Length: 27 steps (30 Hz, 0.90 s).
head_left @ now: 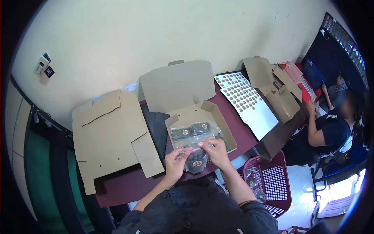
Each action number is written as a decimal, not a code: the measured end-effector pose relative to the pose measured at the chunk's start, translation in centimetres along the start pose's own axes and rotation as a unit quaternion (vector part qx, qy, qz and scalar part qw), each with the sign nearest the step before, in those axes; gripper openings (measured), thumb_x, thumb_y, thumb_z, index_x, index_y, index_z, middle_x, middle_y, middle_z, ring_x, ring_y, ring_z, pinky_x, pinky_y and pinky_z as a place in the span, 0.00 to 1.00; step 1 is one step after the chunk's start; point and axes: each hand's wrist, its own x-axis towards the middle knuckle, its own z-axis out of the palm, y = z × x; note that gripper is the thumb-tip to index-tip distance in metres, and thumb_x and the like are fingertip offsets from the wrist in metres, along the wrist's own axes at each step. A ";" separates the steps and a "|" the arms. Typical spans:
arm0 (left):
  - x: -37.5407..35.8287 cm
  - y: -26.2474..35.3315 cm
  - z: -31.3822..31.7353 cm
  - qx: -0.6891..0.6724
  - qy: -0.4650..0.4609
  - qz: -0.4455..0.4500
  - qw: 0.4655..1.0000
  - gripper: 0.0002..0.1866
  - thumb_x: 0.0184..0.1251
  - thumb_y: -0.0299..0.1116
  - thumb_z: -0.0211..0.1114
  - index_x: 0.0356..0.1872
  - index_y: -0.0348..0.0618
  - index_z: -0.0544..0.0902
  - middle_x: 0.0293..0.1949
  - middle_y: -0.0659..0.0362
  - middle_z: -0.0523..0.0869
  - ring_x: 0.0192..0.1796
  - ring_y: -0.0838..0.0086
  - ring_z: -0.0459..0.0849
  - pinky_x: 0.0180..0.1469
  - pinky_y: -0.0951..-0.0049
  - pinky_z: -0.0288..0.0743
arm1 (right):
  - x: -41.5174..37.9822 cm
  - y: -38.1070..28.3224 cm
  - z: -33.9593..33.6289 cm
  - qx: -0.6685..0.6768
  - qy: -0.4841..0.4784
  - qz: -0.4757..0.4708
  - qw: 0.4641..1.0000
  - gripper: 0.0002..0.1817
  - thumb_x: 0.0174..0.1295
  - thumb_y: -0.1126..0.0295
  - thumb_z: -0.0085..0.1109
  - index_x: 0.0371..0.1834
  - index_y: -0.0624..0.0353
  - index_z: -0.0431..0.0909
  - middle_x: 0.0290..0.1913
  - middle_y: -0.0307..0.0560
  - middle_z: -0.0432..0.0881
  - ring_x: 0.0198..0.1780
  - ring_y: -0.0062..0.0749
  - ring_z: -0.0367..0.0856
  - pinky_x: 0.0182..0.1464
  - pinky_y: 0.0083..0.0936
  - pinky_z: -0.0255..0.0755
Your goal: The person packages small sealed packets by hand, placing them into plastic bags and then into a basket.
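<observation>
Both hands, the left (177, 163) and the right (215, 152), pinch the top edge of a clear plastic pouch (196, 160), which hangs below the fingers, bulging with dark, rounded pieces and bearing a small round label. Just beyond it, an open brown cardboard box (230, 138) holds similar clear pouches (182, 133); beside the table (117, 191), a perforated maroon plastic basket (287, 187) contains more pouches.
</observation>
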 end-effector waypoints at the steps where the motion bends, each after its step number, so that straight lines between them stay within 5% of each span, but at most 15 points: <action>1: -0.1 0.1 -0.2 0.000 0.002 0.001 1.000 0.11 0.64 0.32 0.61 0.38 0.32 0.82 0.35 0.55 0.86 0.39 0.81 0.81 0.70 0.64 0.50 | 0.0 -0.3 0.0 0.000 -0.002 0.000 1.000 0.12 0.55 0.68 0.63 0.21 0.67 0.78 0.19 0.42 0.74 0.27 0.24 0.69 0.33 0.25 0.63; 8: 0.0 -0.2 -2.0 -0.101 -0.078 -0.059 0.990 0.20 0.71 0.42 0.49 0.46 0.33 0.79 0.46 0.53 0.83 0.56 0.73 0.74 0.65 0.69 0.57 | 0.4 -2.0 0.3 -0.170 0.044 -0.170 0.970 0.14 0.58 0.71 0.58 0.16 0.66 0.75 0.18 0.47 0.72 0.25 0.38 0.70 0.31 0.29 0.64; 11: 0.0 0.2 -2.0 -0.171 -0.131 -0.099 0.971 0.21 0.71 0.43 0.50 0.52 0.33 0.74 0.51 0.54 0.80 0.56 0.74 0.74 0.63 0.70 0.60 | 0.5 -2.5 0.7 -0.154 0.094 -0.213 0.960 0.18 0.63 0.71 0.53 0.15 0.67 0.71 0.15 0.46 0.68 0.20 0.36 0.65 0.26 0.29 0.61; 12: -0.1 0.9 -1.0 -0.160 -0.145 -0.033 0.976 0.24 0.71 0.44 0.51 0.57 0.34 0.69 0.53 0.54 0.78 0.54 0.75 0.75 0.59 0.71 0.64 | 0.8 -2.1 0.9 -0.127 0.123 -0.220 0.959 0.21 0.65 0.69 0.50 0.13 0.66 0.70 0.14 0.44 0.68 0.19 0.30 0.64 0.25 0.28 0.60; 13: -0.4 0.4 -1.0 -0.160 -0.139 -0.033 0.977 0.24 0.71 0.44 0.51 0.57 0.34 0.69 0.53 0.54 0.78 0.54 0.75 0.75 0.59 0.71 0.64 | 0.8 -2.0 1.1 -0.126 0.117 -0.220 0.960 0.21 0.65 0.69 0.50 0.13 0.66 0.70 0.14 0.44 0.68 0.19 0.30 0.64 0.25 0.28 0.60; 15: -0.9 -0.8 -0.7 -0.018 -0.163 -0.116 0.980 0.25 0.71 0.43 0.51 0.59 0.33 0.66 0.52 0.54 0.78 0.53 0.73 0.76 0.57 0.71 0.67 | 0.8 -2.0 1.0 -0.050 0.128 -0.076 0.988 0.21 0.66 0.68 0.50 0.14 0.66 0.73 0.14 0.44 0.69 0.22 0.28 0.68 0.29 0.26 0.63; 19: -1.2 -0.2 -0.2 0.084 -0.137 -0.014 0.987 0.25 0.72 0.44 0.49 0.58 0.32 0.66 0.49 0.54 0.79 0.52 0.70 0.76 0.56 0.71 0.67 | 1.1 -1.4 1.5 0.018 0.119 -0.027 0.992 0.26 0.70 0.63 0.44 0.14 0.67 0.74 0.18 0.42 0.72 0.25 0.24 0.69 0.33 0.24 0.63; 20: -1.4 -1.4 -0.6 0.071 -0.125 -0.039 0.989 0.26 0.72 0.45 0.47 0.61 0.33 0.64 0.51 0.54 0.77 0.55 0.70 0.74 0.58 0.72 0.65 | 1.0 -0.3 1.0 0.044 0.076 -0.002 0.996 0.19 0.69 0.62 0.45 0.29 0.67 0.78 0.28 0.45 0.76 0.32 0.26 0.71 0.39 0.24 0.66; 21: -1.4 -1.4 -0.4 0.070 -0.121 -0.043 0.989 0.26 0.72 0.45 0.47 0.61 0.33 0.64 0.51 0.54 0.77 0.55 0.70 0.74 0.58 0.72 0.65 | 0.7 -0.2 1.2 0.044 0.073 0.002 0.996 0.19 0.69 0.62 0.45 0.29 0.67 0.78 0.28 0.45 0.76 0.32 0.26 0.71 0.39 0.24 0.66; 24: -0.5 -1.2 0.0 -0.013 0.014 -0.027 0.999 0.28 0.72 0.42 0.48 0.65 0.32 0.57 0.57 0.52 0.71 0.60 0.71 0.69 0.62 0.72 0.60 | -0.2 -0.4 3.0 0.080 -0.047 0.074 0.993 0.23 0.66 0.64 0.50 0.60 0.66 0.62 0.51 0.50 0.74 0.54 0.31 0.71 0.57 0.27 0.63; 27: -0.5 -1.7 0.2 0.000 0.030 -0.026 0.999 0.28 0.71 0.40 0.52 0.64 0.32 0.58 0.56 0.52 0.72 0.59 0.71 0.70 0.61 0.72 0.61 | -1.5 2.5 4.2 0.056 -0.050 0.054 0.996 0.25 0.65 0.69 0.52 0.62 0.67 0.59 0.55 0.50 0.71 0.56 0.29 0.68 0.59 0.26 0.61</action>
